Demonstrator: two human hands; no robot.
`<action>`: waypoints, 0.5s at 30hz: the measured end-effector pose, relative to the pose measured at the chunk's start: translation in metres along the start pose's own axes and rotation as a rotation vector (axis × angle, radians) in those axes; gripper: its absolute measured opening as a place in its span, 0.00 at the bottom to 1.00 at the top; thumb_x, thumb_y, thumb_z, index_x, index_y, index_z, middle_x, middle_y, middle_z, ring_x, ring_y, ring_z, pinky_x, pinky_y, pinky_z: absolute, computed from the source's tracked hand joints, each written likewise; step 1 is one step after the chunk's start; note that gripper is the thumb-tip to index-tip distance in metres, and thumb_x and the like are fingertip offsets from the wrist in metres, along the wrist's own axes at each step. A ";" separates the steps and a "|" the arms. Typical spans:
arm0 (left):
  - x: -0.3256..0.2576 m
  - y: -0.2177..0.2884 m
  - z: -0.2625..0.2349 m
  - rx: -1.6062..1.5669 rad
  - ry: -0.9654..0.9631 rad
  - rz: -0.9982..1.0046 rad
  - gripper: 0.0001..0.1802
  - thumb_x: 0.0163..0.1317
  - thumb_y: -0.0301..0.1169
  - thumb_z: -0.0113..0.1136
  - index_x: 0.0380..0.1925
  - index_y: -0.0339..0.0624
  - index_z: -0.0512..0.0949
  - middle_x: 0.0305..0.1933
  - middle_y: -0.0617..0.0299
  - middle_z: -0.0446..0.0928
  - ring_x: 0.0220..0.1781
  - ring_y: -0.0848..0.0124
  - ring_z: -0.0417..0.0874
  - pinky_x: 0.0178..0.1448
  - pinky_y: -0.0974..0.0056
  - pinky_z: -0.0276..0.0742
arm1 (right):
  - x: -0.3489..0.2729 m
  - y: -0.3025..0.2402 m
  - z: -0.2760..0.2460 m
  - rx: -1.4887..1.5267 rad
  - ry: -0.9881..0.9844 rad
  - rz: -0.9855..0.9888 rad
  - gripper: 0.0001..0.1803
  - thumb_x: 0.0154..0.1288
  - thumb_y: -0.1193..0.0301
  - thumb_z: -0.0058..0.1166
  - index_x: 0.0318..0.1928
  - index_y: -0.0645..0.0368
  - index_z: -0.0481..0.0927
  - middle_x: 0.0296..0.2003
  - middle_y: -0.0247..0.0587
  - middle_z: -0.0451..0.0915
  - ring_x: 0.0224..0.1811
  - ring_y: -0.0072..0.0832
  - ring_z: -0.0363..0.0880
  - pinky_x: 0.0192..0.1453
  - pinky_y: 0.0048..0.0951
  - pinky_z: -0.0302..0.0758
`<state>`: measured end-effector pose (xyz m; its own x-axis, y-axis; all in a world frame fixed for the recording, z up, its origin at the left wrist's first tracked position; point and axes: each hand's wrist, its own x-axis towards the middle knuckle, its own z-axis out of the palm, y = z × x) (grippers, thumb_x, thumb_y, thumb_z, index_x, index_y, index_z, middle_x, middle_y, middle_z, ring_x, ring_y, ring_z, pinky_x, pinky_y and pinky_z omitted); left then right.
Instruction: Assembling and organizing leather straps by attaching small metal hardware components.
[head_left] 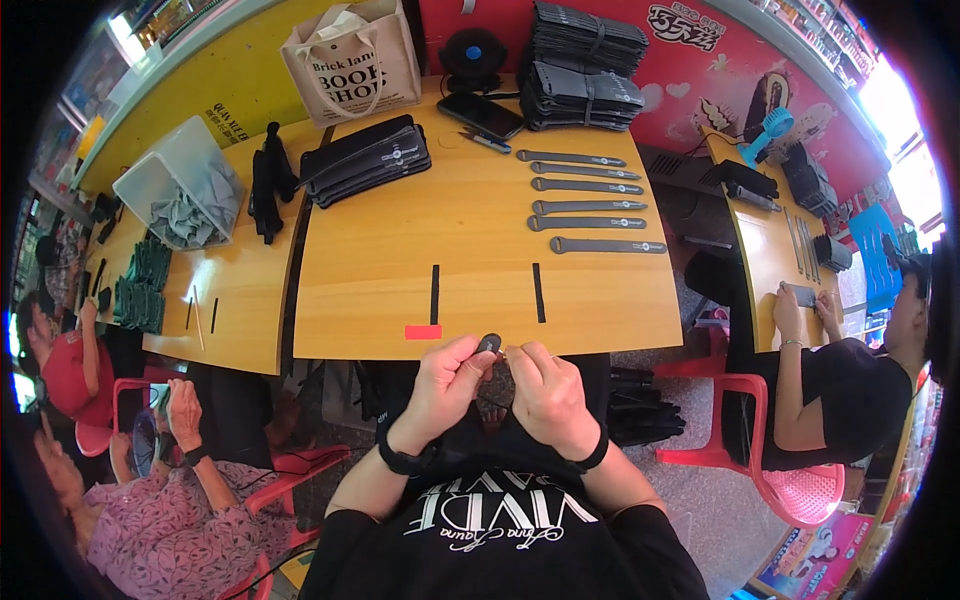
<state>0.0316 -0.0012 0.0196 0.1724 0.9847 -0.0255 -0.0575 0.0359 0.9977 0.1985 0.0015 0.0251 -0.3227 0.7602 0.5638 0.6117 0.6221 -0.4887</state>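
Both my hands meet just off the table's front edge. My left hand [447,382] pinches a small dark piece with a rounded end [489,343] between thumb and fingers; the rest of it is hidden in the grip. Right beside it, my right hand [550,391] is closed in a pinch, and what its fingertips hold is too small to make out. On the right part of the table, several grey straps [598,223] with a loop at one end lie in a row. Two black strips [539,292] and a red strip [423,332] lie flat nearer to me.
The wooden table [370,280] also bears black pouches [365,160], bundled grey straps [585,97], a phone [480,115], a small fan [472,58] and a canvas tote bag [352,65]. A tilted plastic bin [182,185] stands left. Co-workers sit at both sides.
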 end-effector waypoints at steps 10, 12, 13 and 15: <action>0.009 0.018 -0.021 0.772 -0.461 0.279 0.05 0.55 0.21 0.56 0.23 0.32 0.71 0.25 0.51 0.73 0.27 0.57 0.78 0.30 0.58 0.72 | 0.015 0.023 -0.032 -0.386 -0.214 -0.691 0.16 0.41 0.72 0.55 0.34 0.66 0.78 0.28 0.39 0.73 0.25 0.26 0.73 0.26 0.24 0.71; 0.006 0.018 -0.015 0.932 -0.472 0.356 0.05 0.52 0.21 0.56 0.22 0.33 0.70 0.26 0.50 0.74 0.29 0.55 0.79 0.30 0.57 0.73 | 0.016 0.022 -0.034 -0.455 -0.369 -0.689 0.13 0.41 0.72 0.55 0.31 0.64 0.77 0.26 0.36 0.72 0.25 0.26 0.73 0.27 0.24 0.71; 0.002 0.019 -0.007 1.084 -0.380 0.333 0.04 0.50 0.20 0.56 0.25 0.32 0.72 0.27 0.50 0.73 0.29 0.55 0.79 0.29 0.57 0.74 | 0.015 0.019 -0.033 -0.456 -0.369 -0.690 0.13 0.41 0.72 0.55 0.31 0.64 0.77 0.26 0.36 0.72 0.25 0.26 0.73 0.27 0.24 0.71; -0.005 0.015 0.007 1.237 -0.279 0.313 0.06 0.49 0.20 0.56 0.28 0.32 0.73 0.28 0.50 0.72 0.29 0.56 0.79 0.29 0.57 0.75 | 0.013 0.010 -0.029 -0.446 -0.367 -0.431 0.08 0.45 0.73 0.57 0.28 0.61 0.76 0.24 0.36 0.70 0.25 0.28 0.73 0.26 0.26 0.70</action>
<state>0.0367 -0.0066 0.0350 0.5221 0.8490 0.0813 0.7791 -0.5136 0.3596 0.2214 0.0125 0.0465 -0.7760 0.5269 0.3468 0.5865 0.8050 0.0892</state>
